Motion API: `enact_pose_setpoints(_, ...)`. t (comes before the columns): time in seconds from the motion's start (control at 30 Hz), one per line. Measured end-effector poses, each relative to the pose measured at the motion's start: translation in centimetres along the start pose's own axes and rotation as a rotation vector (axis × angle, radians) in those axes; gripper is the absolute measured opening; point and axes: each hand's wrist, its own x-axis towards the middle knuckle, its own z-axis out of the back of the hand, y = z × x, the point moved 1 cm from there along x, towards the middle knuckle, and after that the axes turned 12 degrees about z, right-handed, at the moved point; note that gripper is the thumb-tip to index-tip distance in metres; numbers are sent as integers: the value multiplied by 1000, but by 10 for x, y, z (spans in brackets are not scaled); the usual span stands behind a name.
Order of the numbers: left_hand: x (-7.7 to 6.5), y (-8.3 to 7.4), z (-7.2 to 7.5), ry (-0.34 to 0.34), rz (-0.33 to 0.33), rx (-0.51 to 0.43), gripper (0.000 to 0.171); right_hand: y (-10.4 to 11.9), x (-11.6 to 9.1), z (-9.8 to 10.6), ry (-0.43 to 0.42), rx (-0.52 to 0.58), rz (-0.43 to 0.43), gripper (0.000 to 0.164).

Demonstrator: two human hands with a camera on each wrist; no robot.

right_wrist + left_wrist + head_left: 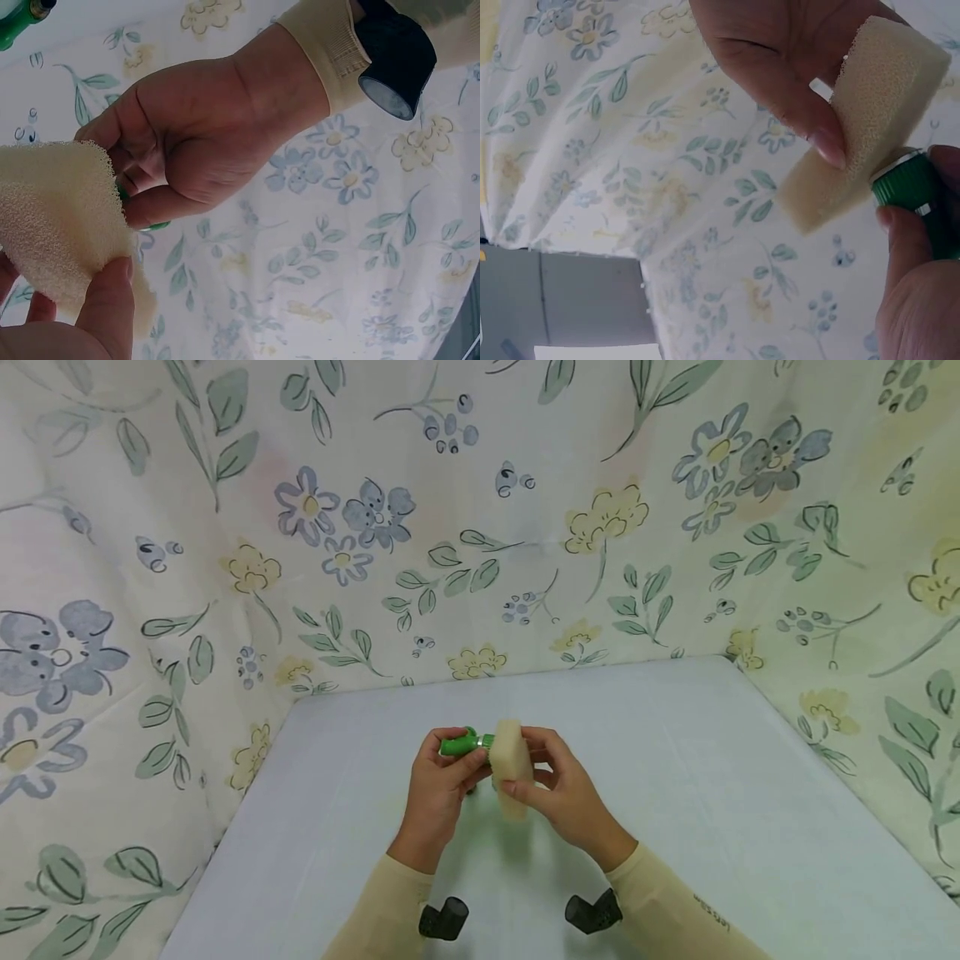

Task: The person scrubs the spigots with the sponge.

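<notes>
My left hand point(438, 785) grips a green spray nozzle point(457, 745) with a ribbed head and a shiny metal ring. Thumb and fingers of my right hand point(566, 793) pinch a thick cream sponge point(510, 756), held upright. The nozzle's ribbed head point(907, 180) is right at the sponge's broad face in the left wrist view. There the right thumb lies along the porous sponge point(877, 97). In the right wrist view the left hand point(202, 135) hides most of the nozzle behind the sponge point(60, 217). A green piece with a brass-coloured end point(26, 19) shows at the upper left corner.
Both hands are above a white table point(337, 827), whose far edge meets a floral curtain point(480, 568). The curtain also hangs along both sides. Black wrist cameras point(444, 918) sit on the cream sleeves point(382, 902).
</notes>
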Motion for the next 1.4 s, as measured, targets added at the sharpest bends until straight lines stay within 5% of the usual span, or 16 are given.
enact_pose_setpoints(0.4,-4,-2,-1,99,-3,34,49,-43,-4,12,-25,-16,-93,55)
enact_pose_setpoints(0.6,-7,-5,-3,160,-2,40,49,-46,-7,12,-25,45,-119,50)
enact_pose_setpoints(0.77,-6,-5,-1,123,-2,62,50,-42,-9,8,-5,100,-121,49)
enact_pose_setpoints(1.13,-3,-5,-2,-34,-49,154,62,-6,-3,-8,-2,42,15,55)
enact_pose_setpoints(1.4,-4,-22,4,-45,-190,326,51,0,1,-9,46,-12,17,58)
